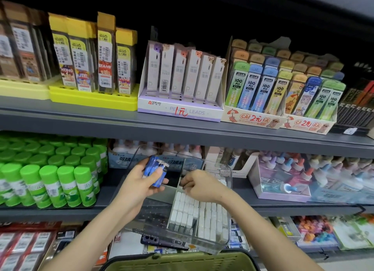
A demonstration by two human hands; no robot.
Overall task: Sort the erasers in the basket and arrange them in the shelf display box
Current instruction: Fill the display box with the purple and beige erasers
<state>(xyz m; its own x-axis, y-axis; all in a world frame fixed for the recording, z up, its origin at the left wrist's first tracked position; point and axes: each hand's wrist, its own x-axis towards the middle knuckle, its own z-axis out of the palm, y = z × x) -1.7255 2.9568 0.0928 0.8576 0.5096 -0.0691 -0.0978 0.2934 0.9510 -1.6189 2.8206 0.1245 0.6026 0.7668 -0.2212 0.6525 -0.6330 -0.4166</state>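
The clear display box juts from the middle shelf above the green basket, with white erasers in rows inside. Your left hand grips blue-sleeved erasers. Your right hand curls into the box, and its hold is hidden.

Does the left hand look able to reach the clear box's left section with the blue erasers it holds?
Probably yes. The left hand grips the blue erasers just above that section of the clear box, whose top is open; the right hand sits at the divider, beside it, not over it.
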